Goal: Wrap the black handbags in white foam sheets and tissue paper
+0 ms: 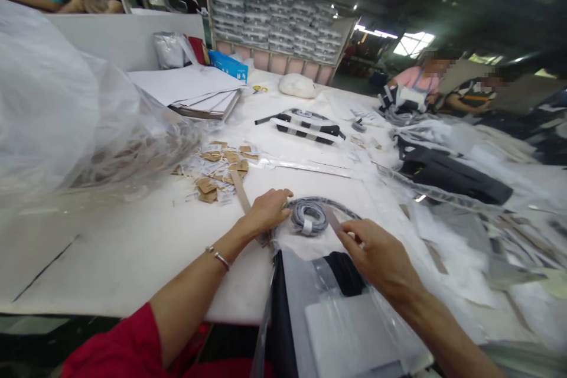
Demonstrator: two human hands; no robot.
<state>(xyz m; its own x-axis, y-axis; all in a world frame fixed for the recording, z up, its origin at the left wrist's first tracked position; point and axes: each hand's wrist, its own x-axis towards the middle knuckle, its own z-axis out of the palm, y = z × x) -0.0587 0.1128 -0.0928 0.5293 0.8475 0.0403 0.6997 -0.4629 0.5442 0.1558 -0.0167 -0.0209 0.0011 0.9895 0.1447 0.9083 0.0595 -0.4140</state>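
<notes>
A bag of black and grey fabric in a clear plastic bag (349,331) lies at the table's front edge, close to my body. My left hand (268,211) is at the upper left of the plastic, its fingers curled on the edge beside a coiled grey strap (309,218). What lies under the fingertips is partly hidden. On the coil's other side, my right hand (376,251) pinches a flat brownish strip (332,218) between thumb and fingers. The coil has a white band around it. Another beige strip (240,191) lies just past my left hand.
Brown paper tags (208,188) lie scattered at left, near a large translucent plastic sack (88,118). Farther back are a paper stack (190,85), yellow scissors (259,89) and a black-and-grey bundle (308,127). Black bags (456,176) and plastic crowd the right; people work beyond.
</notes>
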